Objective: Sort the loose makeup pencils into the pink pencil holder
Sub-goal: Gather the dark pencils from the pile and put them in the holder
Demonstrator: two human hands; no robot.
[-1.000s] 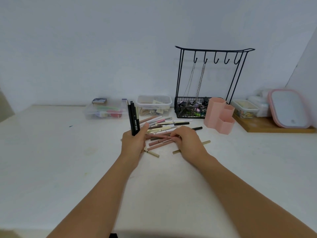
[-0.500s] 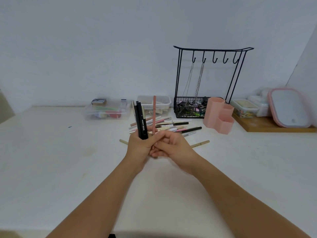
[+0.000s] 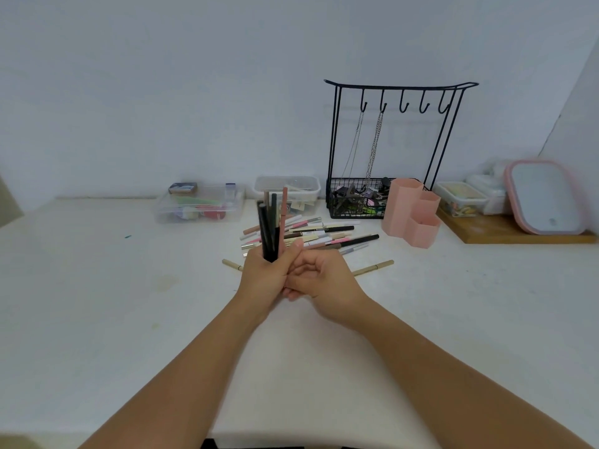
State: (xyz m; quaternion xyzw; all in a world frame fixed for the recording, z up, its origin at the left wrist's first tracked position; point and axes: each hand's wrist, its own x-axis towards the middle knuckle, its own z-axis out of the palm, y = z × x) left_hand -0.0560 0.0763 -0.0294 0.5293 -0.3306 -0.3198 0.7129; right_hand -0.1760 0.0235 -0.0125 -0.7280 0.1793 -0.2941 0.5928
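The left hand (image 3: 264, 277) gripped an upright bundle of pencils (image 3: 271, 228); the right hand (image 3: 319, 277), curled against it, held nothing I could tell. Squaring the bundle's ends first would ease dropping it into the pink holder (image 3: 411, 212) at two o'clock, loose pencils (image 3: 311, 236) remaining on the table (image 3: 97, 303).

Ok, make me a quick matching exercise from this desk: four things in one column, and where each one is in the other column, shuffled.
Things:
1. pink pencil holder
2. bundle of pencils
3. chains
4. pink-rimmed mirror

Places:
A. hanging from hooks on the black wire stand
B. upright in the left hand
C. leaning at the far right, on the wooden tray
D. standing on the table, right of the loose pencil pile

Pairs: 1-D, 2-B, 3-A, 4-C
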